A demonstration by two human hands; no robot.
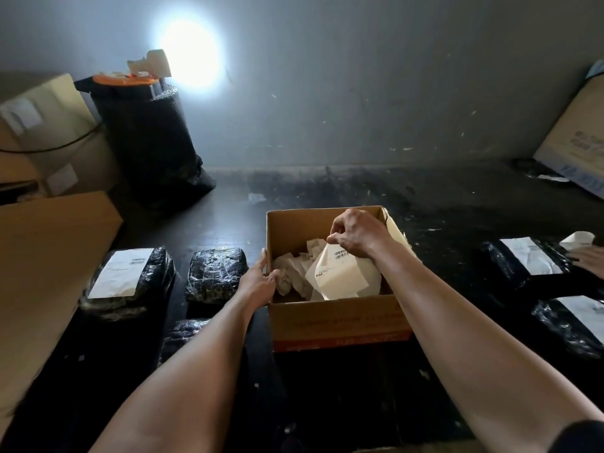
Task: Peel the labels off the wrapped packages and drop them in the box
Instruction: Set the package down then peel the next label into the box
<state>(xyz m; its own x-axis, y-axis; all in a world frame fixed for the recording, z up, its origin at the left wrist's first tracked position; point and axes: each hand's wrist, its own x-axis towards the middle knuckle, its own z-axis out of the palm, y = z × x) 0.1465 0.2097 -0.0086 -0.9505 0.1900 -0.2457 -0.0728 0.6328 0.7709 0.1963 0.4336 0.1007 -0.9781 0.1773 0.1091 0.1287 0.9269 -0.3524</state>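
Observation:
An open cardboard box [340, 317] stands on the dark floor in front of me, with several crumpled white labels [294, 268] inside. My right hand [356, 235] is over the box, fingers pinched on a large white peeled label [343, 273] that hangs into it. My left hand [260, 279] grips the box's left wall. Left of the box lie black wrapped packages: one with a white label [121, 273], one without [215, 274], and a third [183, 335] partly under my left forearm. Two more labelled packages [526, 259] [572, 323] lie at the right.
A large flat cardboard sheet [49, 273] lies at the left. A tall black wrapped bundle [147, 142] and stacked cartons [42, 125] stand by the back wall. Another carton [578, 142] leans at the right. Another person's hand [588, 258] shows at the right edge.

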